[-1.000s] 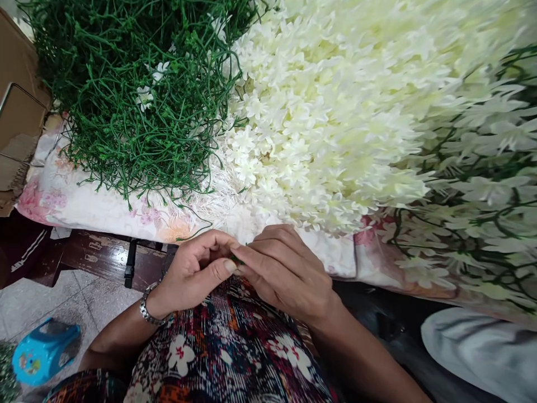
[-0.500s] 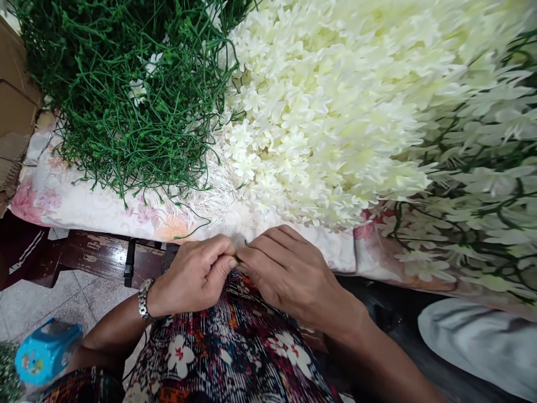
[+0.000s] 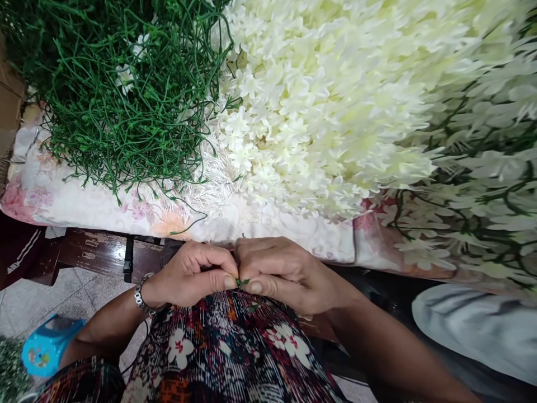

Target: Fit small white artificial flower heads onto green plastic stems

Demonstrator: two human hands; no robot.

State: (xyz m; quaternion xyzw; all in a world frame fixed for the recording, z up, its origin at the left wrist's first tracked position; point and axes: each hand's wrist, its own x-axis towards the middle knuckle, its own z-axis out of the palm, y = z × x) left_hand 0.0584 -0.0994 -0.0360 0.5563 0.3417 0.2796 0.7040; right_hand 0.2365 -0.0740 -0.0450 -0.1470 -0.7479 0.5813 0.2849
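Note:
My left hand, with a metal watch on its wrist, is closed in a pinch of thumb and forefinger. My right hand is closed against it, thumb tip nearly meeting the left one. Between the thumbs a bit of green plastic stem shows; most of it is hidden by the fingers. Just beyond my hands lies a pile of green artificial stems at the left. A large heap of cream-white artificial flowers is beside it, with thin white stalks between them.
The piles lie on a flower-patterned cloth whose front edge runs just beyond my hands. Cardboard stands at the far left. White flowers on green stems spread at the right. Below left is a blue plastic stool; pale grey fabric is at lower right.
My hands have rolled so both thumbs now face up, and green bits show between them. My right hand has turned its knuckles away. The view has shifted slightly.

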